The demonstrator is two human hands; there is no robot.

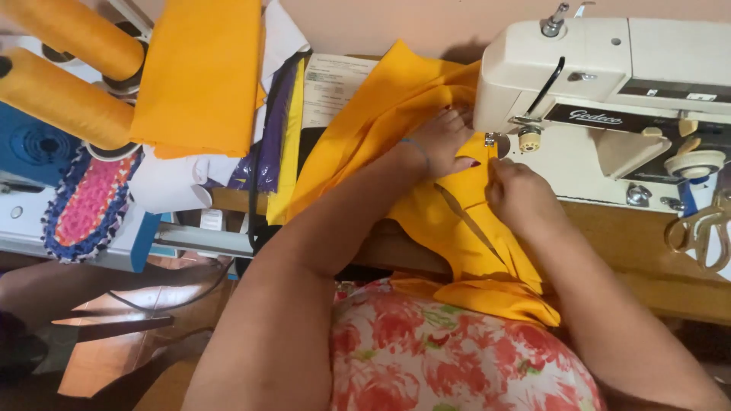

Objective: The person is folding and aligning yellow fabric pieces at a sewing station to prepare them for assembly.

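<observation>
Orange fabric (457,221) lies at the frame's centre, spilling off the wooden counter (632,236) toward the lap. Left hand (442,141) rests flat and spread on it beside the white sewing machine (609,68). Right hand (518,194) pinches the cloth with curled fingers just below the needle. Scissors (700,228) lie at the right edge.
</observation>
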